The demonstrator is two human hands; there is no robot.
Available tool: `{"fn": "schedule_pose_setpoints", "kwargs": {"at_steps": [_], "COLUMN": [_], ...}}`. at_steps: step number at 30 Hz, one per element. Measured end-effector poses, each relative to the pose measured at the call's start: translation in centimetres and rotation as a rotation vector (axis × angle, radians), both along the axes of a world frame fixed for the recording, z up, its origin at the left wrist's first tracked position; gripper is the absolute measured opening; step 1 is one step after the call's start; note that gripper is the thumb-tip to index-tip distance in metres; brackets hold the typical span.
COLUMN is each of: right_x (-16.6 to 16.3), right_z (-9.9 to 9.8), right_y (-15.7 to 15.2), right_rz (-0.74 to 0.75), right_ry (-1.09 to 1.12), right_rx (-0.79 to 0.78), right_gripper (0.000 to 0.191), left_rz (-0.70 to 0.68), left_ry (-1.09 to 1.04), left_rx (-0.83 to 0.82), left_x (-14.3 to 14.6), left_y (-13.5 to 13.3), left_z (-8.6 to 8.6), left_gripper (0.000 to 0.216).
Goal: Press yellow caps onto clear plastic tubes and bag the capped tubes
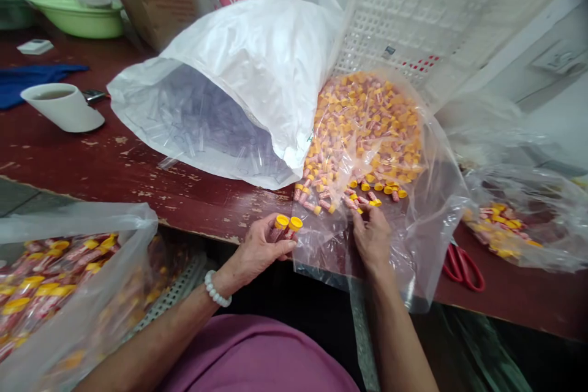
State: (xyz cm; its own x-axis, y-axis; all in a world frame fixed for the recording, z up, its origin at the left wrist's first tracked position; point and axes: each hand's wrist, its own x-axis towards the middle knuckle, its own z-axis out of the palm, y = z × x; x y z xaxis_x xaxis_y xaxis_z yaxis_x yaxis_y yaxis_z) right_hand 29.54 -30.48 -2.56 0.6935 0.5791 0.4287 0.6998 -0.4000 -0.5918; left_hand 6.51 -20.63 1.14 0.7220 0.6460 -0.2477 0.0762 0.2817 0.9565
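Observation:
My left hand [264,242], with a white bead bracelet [217,289] at its wrist, is closed around two small tubes with round yellow caps [295,223], caps upward. My right hand [373,236] reaches into the mouth of a clear plastic bag [413,257]. Its fingertips are closed at a small yellow-capped piece with a patterned pink body [359,211]; the grip is partly hidden. Beyond these fingers lies a large heap of similar yellow-capped pink pieces [367,116] inside the bag.
A white sack [257,55] lies open, holding clear tubes [206,116]. At left are a cup [64,116] and a bag of filled, yellow-capped tubes [41,288]. Red scissors [463,266] and a smaller clear bag [551,214] lie right. A white crate [413,12] leans behind.

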Motion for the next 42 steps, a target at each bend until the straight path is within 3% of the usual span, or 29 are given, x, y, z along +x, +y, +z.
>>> {"fn": "schedule_pose_setpoints", "kwargs": {"at_steps": [3,6,8,11,14,16,20,28,35,42], "right_x": [-3.4,-7.3,-9.2,-10.3,-10.3,-10.2,-11.0,-12.0,-10.9,-12.0], "right_z": [3.6,6.9,7.9,8.0,7.6,7.1,5.6,3.0,2.2,2.7], "right_y": [-0.8,-1.0,-0.8,-0.6,-0.5,-0.4,0.0,1.1,1.0,1.0], "right_rz": [0.141,0.492,0.656,0.777,0.762,0.716,0.694,0.634,0.692,0.639], "right_ry": [0.152,0.088,-0.009,-0.067,-0.091,-0.127,-0.253,-0.309,-0.267,-0.355], "right_rx": [0.169,0.163,0.103,0.036,0.041,0.029,-0.108,-0.026,-0.056,-0.028], "right_gripper": [0.028,0.024,0.029,0.039,0.051,0.068,0.095,0.063,0.074,0.057], "left_rz": [-0.040,-0.083,-0.109,-0.132,-0.149,-0.132,-0.116,-0.154,-0.212,-0.103], "left_ry": [0.036,0.037,0.023,0.026,0.017,-0.005,-0.075,-0.076,-0.081,-0.051], "left_rx": [0.124,0.277,0.364,0.433,0.359,0.250,0.044,-0.158,-0.401,-0.349], "left_x": [0.2,0.4,0.6,0.6,0.6,0.6,0.7,0.8,0.6,0.6], "left_y": [-0.1,-0.2,-0.3,-0.3,-0.2,-0.2,-0.5,-1.3,-1.6,-1.4], "left_z": [-0.4,-0.4,-0.2,-0.1,-0.3,-0.4,0.0,0.1,-0.5,-0.8], "left_gripper": [0.024,0.025,0.025,0.017,0.014,0.017,0.019,0.018,0.018,0.015]}}
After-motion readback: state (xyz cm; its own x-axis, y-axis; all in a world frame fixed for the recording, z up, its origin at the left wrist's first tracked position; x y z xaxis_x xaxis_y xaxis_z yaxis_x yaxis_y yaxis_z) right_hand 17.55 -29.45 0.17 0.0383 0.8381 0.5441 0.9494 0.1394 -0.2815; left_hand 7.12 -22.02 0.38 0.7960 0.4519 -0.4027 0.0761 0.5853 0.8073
